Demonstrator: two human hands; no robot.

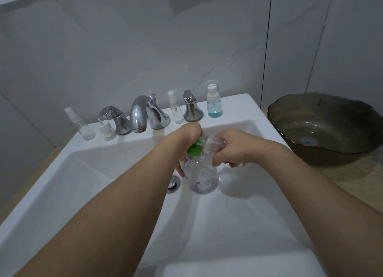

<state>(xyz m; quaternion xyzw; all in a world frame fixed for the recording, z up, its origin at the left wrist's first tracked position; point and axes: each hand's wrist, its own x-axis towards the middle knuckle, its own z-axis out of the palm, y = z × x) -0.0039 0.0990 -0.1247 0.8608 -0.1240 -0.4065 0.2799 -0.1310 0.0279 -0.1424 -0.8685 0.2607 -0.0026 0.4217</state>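
Centrally, above the basin of the white sink (62, 173): left hand (187, 140), fingers curled round the neck and shoulder of a clear bottle (204, 179), held upright, base low in the basin just right of the drain (173, 183); contact with the basin floor not discernible. On the bottle, one green pump top (194, 149), partly hidden by the left hand. Right hand (232, 147), fingers closed tightly on a small clear piece (213, 143), tilted and touching the green nozzle; cap or small bottle, not discernible. Hands just beside each other, both forearms entering from the near edge.

Count along the far ledge, left to right:
- one clear spray bottle (81, 125)
- one short white-topped bottle (106, 129)
- one chrome handle (113, 116)
- one chrome spout (141, 113)
- one slim spray bottle (175, 109)
- a second chrome handle (191, 107)
- one capped bottle with blue liquid (214, 100)

Totals: four small bottles, two handles, one spout. At right, beside the sink, one brown glass bowl (331, 115), well apart from both hands.
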